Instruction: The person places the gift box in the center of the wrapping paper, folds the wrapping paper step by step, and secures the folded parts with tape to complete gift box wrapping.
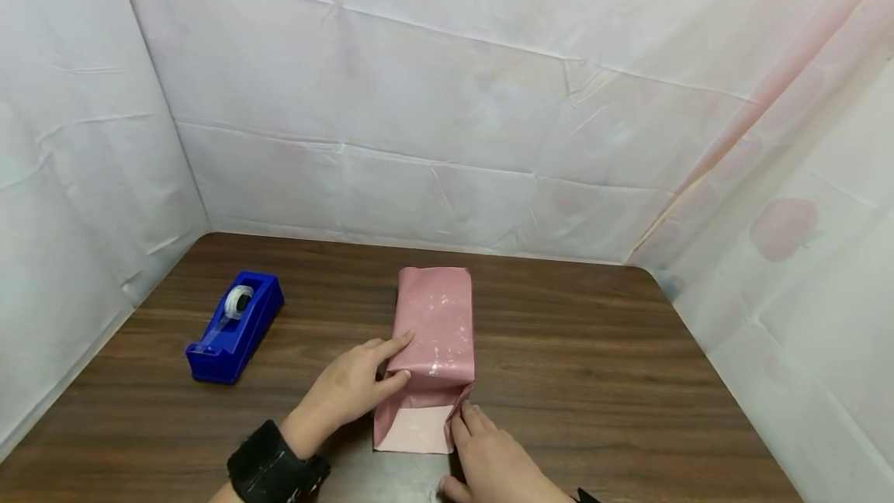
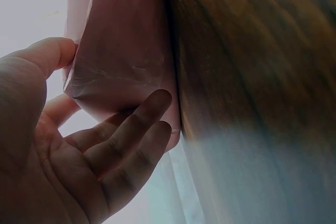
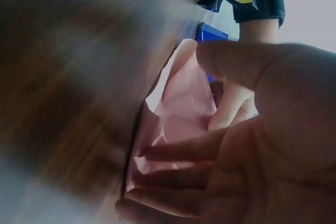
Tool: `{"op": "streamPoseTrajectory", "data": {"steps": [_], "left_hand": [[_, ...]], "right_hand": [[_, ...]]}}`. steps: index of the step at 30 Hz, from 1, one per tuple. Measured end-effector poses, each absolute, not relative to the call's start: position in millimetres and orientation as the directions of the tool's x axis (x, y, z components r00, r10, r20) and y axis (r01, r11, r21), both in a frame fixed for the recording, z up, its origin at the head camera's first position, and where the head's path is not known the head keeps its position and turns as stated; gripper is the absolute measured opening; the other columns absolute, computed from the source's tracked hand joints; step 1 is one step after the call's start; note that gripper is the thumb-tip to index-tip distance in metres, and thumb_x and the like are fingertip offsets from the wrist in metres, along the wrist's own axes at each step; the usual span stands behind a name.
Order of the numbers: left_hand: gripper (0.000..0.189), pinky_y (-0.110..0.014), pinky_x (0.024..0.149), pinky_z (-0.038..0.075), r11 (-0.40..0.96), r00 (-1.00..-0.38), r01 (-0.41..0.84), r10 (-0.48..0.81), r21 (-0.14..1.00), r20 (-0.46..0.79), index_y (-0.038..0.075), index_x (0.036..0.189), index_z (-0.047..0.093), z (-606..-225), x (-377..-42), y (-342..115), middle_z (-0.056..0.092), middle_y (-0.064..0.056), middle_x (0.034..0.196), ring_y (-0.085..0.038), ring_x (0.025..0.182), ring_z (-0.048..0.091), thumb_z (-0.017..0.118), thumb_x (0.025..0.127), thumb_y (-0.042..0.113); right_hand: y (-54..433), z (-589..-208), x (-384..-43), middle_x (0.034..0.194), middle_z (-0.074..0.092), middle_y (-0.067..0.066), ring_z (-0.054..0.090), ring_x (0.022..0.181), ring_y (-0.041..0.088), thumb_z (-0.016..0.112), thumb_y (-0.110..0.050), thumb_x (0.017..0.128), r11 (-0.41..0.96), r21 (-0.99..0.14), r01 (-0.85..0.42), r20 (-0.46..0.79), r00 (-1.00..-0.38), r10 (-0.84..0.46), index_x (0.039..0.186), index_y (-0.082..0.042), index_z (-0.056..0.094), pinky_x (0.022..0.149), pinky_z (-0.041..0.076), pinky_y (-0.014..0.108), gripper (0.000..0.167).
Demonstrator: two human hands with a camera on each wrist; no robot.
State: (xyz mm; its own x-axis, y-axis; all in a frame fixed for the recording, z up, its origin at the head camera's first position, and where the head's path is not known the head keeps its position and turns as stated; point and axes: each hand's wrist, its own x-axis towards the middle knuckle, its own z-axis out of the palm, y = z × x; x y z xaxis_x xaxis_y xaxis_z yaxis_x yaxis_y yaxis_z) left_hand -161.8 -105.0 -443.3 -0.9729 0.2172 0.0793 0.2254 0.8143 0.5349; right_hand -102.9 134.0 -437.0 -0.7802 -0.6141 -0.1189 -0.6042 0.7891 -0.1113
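Note:
A box-shaped package wrapped in glossy pink paper (image 1: 434,317) lies lengthwise on the table, with pale marks printed on its top. At its near end the wrapping stands unfolded, and a paper flap (image 1: 419,430) with a pale inner side lies flat on the tabletop. My left hand (image 1: 349,385) rests on the package's left side, index finger on the top edge and thumb by the near edge. Its other fingers lie loosely along the side in the left wrist view. My right hand (image 1: 494,456) presses with extended fingers (image 3: 181,148) against the paper at the near right corner.
A blue tape dispenser (image 1: 237,328) with a roll of clear tape (image 1: 239,302) stands left of the package. The dark wood-grain table (image 1: 594,379) is bordered by white sheets (image 1: 419,99) at the back and sides. Black bands (image 1: 274,466) wrap the wrists.

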Motion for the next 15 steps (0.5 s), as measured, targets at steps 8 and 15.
{"op": "streamPoseTrajectory", "data": {"steps": [8,15], "left_hand": [[0.057,-0.036,0.079,0.052,0.818,-0.971,0.235,0.222,0.525,0.09,0.035,0.14,0.05,-444,-162,-105,0.065,-0.001,0.122,-0.014,0.1,0.064,0.067,0.086,0.047],[0.057,-0.038,0.08,0.052,0.817,-0.968,0.247,0.227,0.521,0.103,0.035,0.14,0.05,-444,-162,-106,0.065,-0.001,0.122,-0.015,0.102,0.064,0.067,0.086,0.047]], "right_hand": [[136,-438,-106,0.14,0.051,0.018,0.052,0.125,0.034,0.064,-0.054,0.085,0.768,-0.155,-0.621,-0.1,-0.764,-0.638,0.136,-0.009,0.05,0.088,0.053,0.044,0.07],[142,-430,-117,0.113,0.062,-0.004,0.055,0.089,0.015,0.067,-0.037,0.085,0.74,-0.162,-0.652,0.035,-0.754,-0.656,0.117,-0.019,0.064,0.072,0.05,0.03,0.037]]}}
